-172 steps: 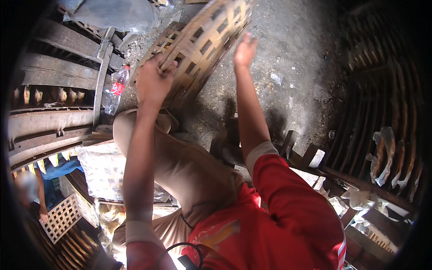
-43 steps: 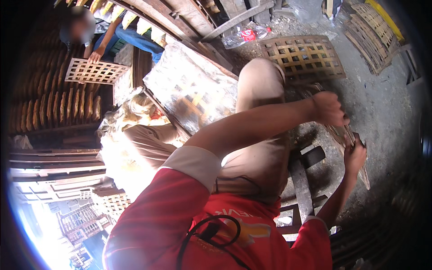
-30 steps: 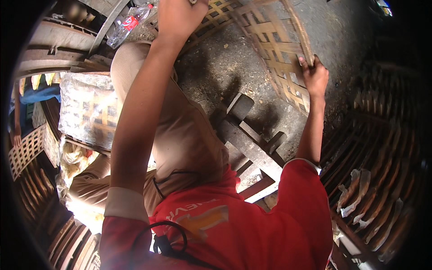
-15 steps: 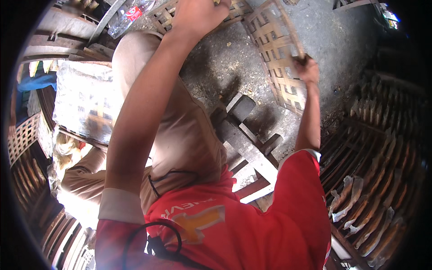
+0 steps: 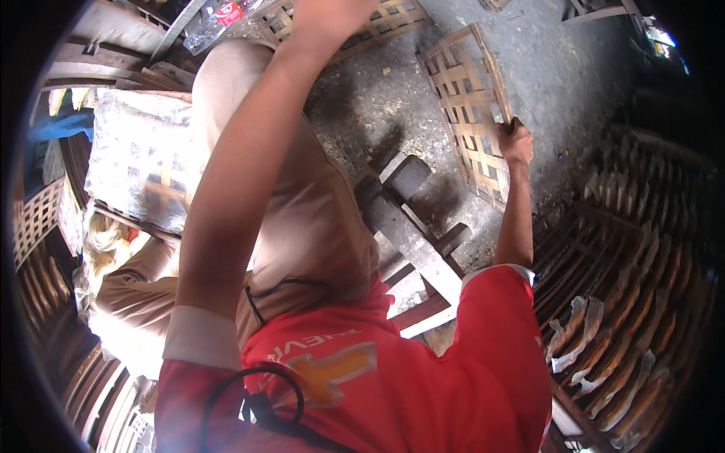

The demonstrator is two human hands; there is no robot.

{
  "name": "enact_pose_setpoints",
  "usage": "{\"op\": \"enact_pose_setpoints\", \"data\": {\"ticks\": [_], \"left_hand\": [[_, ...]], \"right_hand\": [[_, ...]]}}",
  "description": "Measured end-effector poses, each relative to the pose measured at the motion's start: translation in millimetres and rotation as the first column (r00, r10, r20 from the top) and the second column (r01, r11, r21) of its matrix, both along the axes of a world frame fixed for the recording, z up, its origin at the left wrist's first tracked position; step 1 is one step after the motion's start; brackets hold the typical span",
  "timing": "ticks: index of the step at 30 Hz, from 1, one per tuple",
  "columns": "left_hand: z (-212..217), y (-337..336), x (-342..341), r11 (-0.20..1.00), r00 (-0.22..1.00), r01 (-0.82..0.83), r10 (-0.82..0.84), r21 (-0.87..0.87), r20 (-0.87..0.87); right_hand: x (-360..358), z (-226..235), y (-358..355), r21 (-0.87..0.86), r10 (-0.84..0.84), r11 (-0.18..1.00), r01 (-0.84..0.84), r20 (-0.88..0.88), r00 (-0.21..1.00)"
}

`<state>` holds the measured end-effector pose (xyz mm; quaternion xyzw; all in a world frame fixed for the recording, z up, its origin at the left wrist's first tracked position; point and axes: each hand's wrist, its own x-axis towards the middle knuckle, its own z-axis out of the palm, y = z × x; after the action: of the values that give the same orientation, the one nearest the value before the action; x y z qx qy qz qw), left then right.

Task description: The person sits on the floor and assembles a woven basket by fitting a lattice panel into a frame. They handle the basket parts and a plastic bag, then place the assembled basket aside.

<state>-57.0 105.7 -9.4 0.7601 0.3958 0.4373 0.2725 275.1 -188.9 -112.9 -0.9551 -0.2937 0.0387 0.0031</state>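
Observation:
My right hand (image 5: 516,142) is closed round the right edge of a woven bamboo lattice panel (image 5: 495,74). The panel has a wooden rim and stands tilted above the concrete floor. My left hand (image 5: 330,16) reaches to the top of the picture. It is blurred and cut off there, so its fingers cannot be made out. Just beside it lies a second lattice panel (image 5: 387,24) of the same kind. Whether my left hand touches that panel is not visible.
A low wooden stand (image 5: 419,253) is between my legs and the tilted panel. Racks of long brown pieces in clear wrapping (image 5: 596,340) fill the right side. To the left sits a plastic-covered block (image 5: 136,151). A plastic bottle (image 5: 208,30) lies at the upper left.
The lattice panel in my right hand has swung slightly down, and its upper end now shows. My left hand has shifted a little up and left, further out of the picture.

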Motion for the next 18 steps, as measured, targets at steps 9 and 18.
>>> {"op": "enact_pose_setpoints", "data": {"ticks": [9, 18], "left_hand": [[10, 8, -2, 0.961, 0.943, 0.018, 0.075, -0.276, 0.325], [6, 4, -2, 0.977, 0.965, -0.009, 0.064, -0.212, 0.254]], "right_hand": [[23, 78, -24, 0.163, 0.053, 0.983, -0.084, 0.183, 0.982], [16, -20, -20, 0.007, -0.095, 0.996, 0.094, 0.026, 0.995]]}}
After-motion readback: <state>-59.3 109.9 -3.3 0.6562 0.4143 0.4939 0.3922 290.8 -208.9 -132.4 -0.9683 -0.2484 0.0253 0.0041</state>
